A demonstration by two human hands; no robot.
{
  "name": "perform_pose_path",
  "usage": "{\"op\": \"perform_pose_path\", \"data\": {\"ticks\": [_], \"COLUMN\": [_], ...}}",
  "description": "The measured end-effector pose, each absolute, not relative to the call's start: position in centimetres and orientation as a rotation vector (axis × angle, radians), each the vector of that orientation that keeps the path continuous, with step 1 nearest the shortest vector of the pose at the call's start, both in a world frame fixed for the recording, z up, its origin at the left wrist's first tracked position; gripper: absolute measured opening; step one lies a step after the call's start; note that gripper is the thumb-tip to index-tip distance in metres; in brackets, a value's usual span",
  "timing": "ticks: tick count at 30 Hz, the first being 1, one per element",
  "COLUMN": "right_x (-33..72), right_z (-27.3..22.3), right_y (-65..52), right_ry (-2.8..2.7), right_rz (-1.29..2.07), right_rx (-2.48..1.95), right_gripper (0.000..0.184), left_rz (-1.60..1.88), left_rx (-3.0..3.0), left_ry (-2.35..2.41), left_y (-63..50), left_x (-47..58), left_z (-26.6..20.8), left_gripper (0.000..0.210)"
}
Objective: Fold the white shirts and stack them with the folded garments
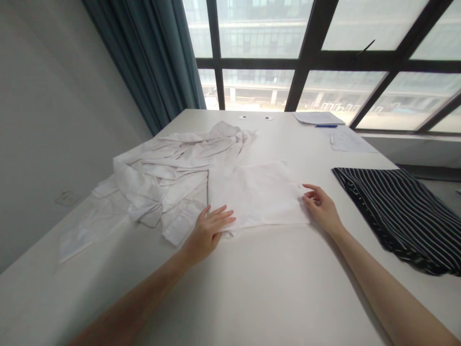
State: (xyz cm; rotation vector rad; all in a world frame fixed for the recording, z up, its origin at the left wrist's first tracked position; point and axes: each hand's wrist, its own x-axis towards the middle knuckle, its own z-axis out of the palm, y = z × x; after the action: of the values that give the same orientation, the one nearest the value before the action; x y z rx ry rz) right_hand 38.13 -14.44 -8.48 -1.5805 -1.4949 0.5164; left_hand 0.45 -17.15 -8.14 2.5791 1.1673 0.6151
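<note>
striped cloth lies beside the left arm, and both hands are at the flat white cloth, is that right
Not quite: the head view shows the striped cloth beside the right arm, not the left one. The left hand and right hand are indeed at the flat white cloth.

A blue pen (326,126) and papers (317,117) lie near the window (264,29).

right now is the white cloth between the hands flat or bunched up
Flat: the white cloth lies mostly smooth, its edges fairly straight. Whether it's layered, I cannot tell.
</note>
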Motion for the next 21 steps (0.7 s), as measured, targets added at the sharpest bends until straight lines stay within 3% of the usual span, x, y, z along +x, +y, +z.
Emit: {"op": "perform_pose_path", "data": {"ticks": [4,17,21], "right_x": [37.93,37.78,37.96], "right_z": [-8.18,-7.94,-8.17], "right_y": [-14.74,-14.51,-14.43], "right_ry": [-1.555,-1.437,-1.549], "right_rz": [0.615,0.645,0.401], "right_rx": [-1.546,-1.473,-1.529], "right_gripper": [0.046,0.047,0.036], "left_rz": [0.680,0.683,0.755], "left_rx": [2.471,2.562,2.589], "left_ry": [1.277,1.054,0.975], "left_y": [-17.04,-17.17,-17.01], "left_x": [0.20,0.25,0.05], "left_z": [-7.99,-8.01,-8.32], "left_gripper": [0.063,0.058,0.056]}}
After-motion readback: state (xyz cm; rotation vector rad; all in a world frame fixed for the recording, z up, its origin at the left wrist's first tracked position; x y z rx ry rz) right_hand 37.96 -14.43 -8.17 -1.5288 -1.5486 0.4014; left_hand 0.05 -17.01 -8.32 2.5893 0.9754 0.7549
